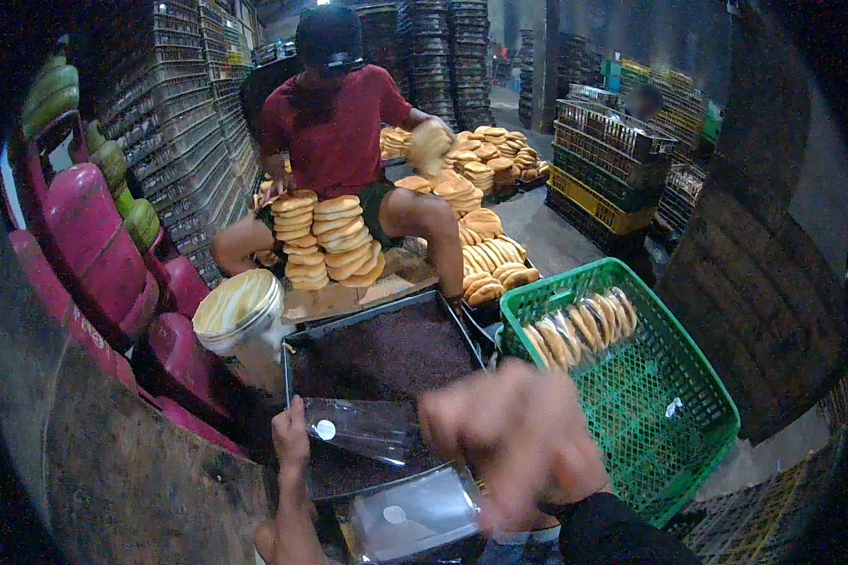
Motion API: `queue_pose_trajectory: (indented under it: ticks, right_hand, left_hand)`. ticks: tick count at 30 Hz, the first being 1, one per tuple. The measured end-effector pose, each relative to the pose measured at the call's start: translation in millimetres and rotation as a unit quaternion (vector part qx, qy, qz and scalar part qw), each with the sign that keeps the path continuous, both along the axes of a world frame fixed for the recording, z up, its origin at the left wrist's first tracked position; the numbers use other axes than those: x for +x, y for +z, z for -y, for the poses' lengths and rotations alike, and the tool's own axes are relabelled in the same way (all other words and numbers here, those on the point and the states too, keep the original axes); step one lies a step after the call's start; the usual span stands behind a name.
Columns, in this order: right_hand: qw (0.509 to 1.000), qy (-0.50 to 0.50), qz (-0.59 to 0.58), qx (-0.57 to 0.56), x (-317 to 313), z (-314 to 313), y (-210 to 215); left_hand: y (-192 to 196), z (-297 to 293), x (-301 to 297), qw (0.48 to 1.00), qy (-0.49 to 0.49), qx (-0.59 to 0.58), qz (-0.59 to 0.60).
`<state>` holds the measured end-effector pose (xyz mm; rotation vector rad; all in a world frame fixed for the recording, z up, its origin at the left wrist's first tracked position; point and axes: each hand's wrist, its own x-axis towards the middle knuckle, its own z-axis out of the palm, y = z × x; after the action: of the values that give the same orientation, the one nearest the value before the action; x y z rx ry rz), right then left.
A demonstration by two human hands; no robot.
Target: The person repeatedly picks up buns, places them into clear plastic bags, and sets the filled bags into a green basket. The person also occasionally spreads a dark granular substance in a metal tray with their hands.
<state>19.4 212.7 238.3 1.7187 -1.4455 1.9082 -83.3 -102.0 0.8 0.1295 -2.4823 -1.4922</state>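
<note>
My left hand (292,435) is closed on the edge of a clear plastic bag (367,428) with a white round mark. The bag lies over a dark rectangular tray (289,367) holding a dark, fine-grained material (377,348). My right hand (523,433), smeared by motion, hovers between the tray and a green plastic crate (725,400); whether it holds anything cannot be made out. Close to me lies what looks like a pile of clear bags (415,513), also with a round mark. Inside the crate, a row of bagged flat buns (584,328) rests along its far side.
Across the tray sits a person in a red shirt (334,132), a blurred bun in one raised hand. Stacked buns (320,240) stand before them, more buns (495,254) lie to the right. A white bucket (240,306), pink cylinders (99,250) and crate stacks (603,160) stand around.
</note>
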Motion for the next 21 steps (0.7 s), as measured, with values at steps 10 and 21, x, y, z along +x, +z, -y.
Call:
queue_pose_trajectory:
  ticks: [10,21]
  right_hand:
    - [0.678,-0.410,0.114,0.599,-172.0,-70.2,-254.6]
    - [0.766,-0.292,0.172,0.546,-112.1,-26.1,-219.1]
  left_hand:
    - [19.7,-19.4,3.2,0.998,-0.018,-0.067,0.001]
    - [25.2,-39.7,13.0,0.997,-0.067,0.020,0.043]
